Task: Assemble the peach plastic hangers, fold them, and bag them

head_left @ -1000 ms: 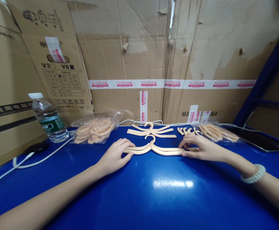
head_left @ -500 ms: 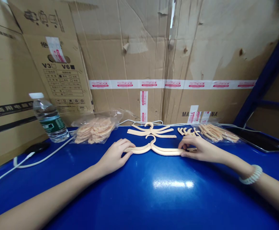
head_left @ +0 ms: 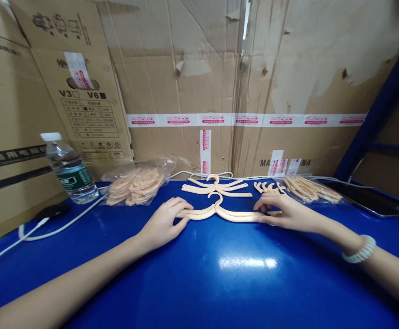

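A beige plastic hanger (head_left: pixel 220 211) lies flat on the blue table (head_left: pixel 199 274), hook pointing away from me. My left hand (head_left: pixel 165 224) pinches its left arm end, thumb below and fingers on top. My right hand (head_left: pixel 281 211) grips the right arm end the same way; a white bead bracelet sits on that wrist. Just behind lies a small stack of finished hangers (head_left: pixel 216 186).
A clear bag of beige parts (head_left: pixel 135 185) lies at the back left, beside a water bottle (head_left: pixel 69 169) and a white cable (head_left: pixel 48 228). Loose beige pieces (head_left: pixel 305 188) and a dark tablet (head_left: pixel 370 198) are at the back right. Cardboard boxes (head_left: pixel 199 82) wall the rear.
Both hands stay on the hanger ends; the right hand has crept slightly left along the arm. Nothing else has moved.
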`<move>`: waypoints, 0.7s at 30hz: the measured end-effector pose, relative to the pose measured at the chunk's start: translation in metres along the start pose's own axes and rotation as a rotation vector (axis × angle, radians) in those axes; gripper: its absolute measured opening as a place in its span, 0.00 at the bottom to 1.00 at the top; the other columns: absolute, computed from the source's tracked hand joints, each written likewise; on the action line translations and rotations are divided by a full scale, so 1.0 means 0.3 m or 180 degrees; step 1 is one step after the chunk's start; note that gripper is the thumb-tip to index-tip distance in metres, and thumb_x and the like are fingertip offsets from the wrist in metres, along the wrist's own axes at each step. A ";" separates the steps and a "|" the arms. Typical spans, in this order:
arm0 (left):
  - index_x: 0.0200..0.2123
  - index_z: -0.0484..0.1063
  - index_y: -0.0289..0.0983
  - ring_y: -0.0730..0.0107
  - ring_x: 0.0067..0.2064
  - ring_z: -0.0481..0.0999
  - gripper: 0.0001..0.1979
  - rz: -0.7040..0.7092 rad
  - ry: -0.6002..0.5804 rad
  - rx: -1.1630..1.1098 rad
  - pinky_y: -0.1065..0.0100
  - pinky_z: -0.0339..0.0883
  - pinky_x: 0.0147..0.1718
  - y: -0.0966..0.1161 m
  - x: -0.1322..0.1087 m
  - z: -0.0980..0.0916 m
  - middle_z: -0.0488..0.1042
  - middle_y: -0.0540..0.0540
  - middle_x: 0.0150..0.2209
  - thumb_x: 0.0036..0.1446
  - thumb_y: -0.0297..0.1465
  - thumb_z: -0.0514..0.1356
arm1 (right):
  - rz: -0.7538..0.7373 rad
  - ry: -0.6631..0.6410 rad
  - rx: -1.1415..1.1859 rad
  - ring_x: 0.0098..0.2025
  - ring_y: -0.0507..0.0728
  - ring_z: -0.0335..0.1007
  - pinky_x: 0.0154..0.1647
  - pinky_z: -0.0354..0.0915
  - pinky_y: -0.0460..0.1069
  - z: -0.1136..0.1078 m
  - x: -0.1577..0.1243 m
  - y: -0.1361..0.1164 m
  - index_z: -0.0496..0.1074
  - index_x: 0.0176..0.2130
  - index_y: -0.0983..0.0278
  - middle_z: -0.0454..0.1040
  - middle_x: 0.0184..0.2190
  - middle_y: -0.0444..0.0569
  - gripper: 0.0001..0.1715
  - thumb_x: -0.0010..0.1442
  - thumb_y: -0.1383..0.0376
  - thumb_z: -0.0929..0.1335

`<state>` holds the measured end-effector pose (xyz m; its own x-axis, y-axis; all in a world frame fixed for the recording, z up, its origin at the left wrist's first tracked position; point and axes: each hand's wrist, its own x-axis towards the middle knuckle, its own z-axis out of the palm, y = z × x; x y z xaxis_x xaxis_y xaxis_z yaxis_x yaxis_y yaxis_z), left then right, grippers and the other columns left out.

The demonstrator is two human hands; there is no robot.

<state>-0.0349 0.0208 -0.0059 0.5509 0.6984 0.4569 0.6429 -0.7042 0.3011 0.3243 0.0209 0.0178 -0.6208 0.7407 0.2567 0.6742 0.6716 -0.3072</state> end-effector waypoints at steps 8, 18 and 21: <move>0.42 0.71 0.36 0.62 0.45 0.71 0.09 0.0051 0.0298 -0.0051 0.60 0.65 0.46 0.000 -0.003 0.000 0.73 0.44 0.42 0.60 0.24 0.53 | 0.0104 0.0176 0.0024 0.32 0.57 0.67 0.34 0.61 0.51 -0.002 -0.003 -0.004 0.74 0.38 0.64 0.72 0.30 0.49 0.20 0.65 0.52 0.63; 0.40 0.70 0.36 0.64 0.42 0.68 0.22 0.0270 0.0740 0.0035 0.61 0.64 0.43 0.001 0.001 0.003 0.72 0.45 0.39 0.50 0.12 0.46 | 0.0130 0.0146 0.0045 0.31 0.57 0.68 0.32 0.61 0.51 -0.003 0.001 0.002 0.74 0.37 0.64 0.74 0.30 0.49 0.22 0.66 0.51 0.62; 0.41 0.70 0.36 0.63 0.44 0.67 0.25 0.0267 0.0721 0.0061 0.60 0.64 0.45 0.001 -0.003 0.001 0.72 0.45 0.40 0.47 0.11 0.45 | 0.0099 0.0099 0.0020 0.32 0.57 0.68 0.32 0.61 0.51 -0.005 0.002 0.004 0.74 0.36 0.64 0.74 0.30 0.50 0.22 0.66 0.51 0.61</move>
<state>-0.0349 0.0199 -0.0065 0.4710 0.5894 0.6563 0.6111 -0.7546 0.2391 0.3255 0.0222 0.0189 -0.5868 0.7615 0.2754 0.6905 0.6482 -0.3211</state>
